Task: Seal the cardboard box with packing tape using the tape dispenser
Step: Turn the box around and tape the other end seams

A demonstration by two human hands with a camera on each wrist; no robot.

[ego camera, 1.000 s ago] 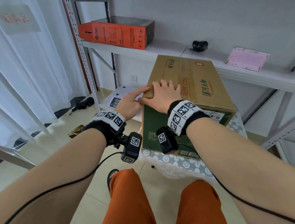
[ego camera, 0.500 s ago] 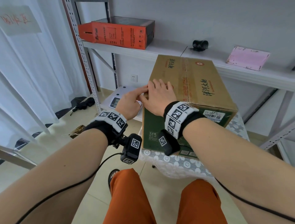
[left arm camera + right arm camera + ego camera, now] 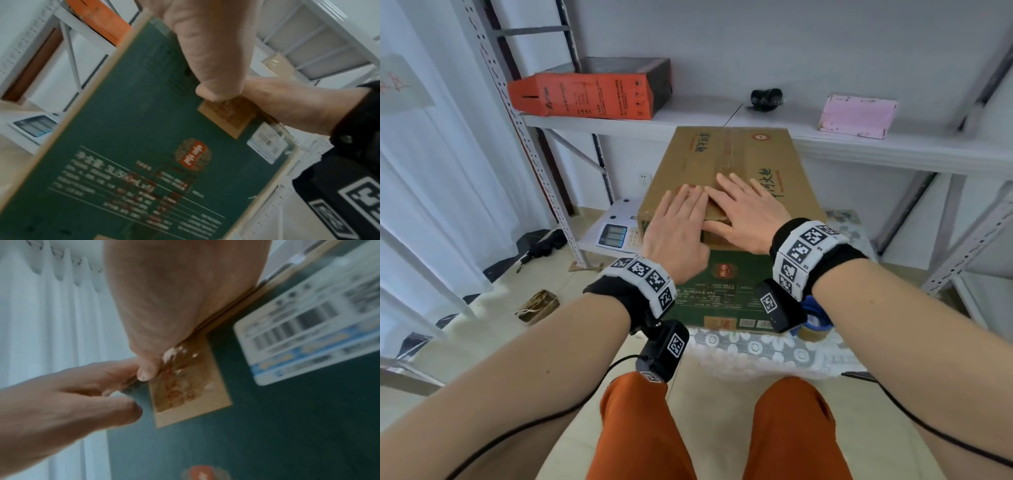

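Note:
The cardboard box (image 3: 763,164) has a brown top and a green front (image 3: 127,129), and stands on a lace-covered table (image 3: 756,349). My left hand (image 3: 681,219) and right hand (image 3: 746,212) lie flat on its top at the near edge, one on each side of the centre seam. Both thumbs hang over the front, by a strip of brown tape (image 3: 189,394). The blue tape dispenser (image 3: 813,322) with its brown roll lies on the table at the box's front right corner, half hidden by my right wrist.
Behind the box runs a white shelf with an orange box (image 3: 585,96), a black object (image 3: 765,97) and a pink box (image 3: 856,114). A scale (image 3: 616,233) sits low at the left. Metal racking (image 3: 969,240) stands at the right, white curtains at the left.
Both hands have slid from the box's front left corner to the middle of its near edge, and now lie flat beside the seam. The tape dispenser has come into view.

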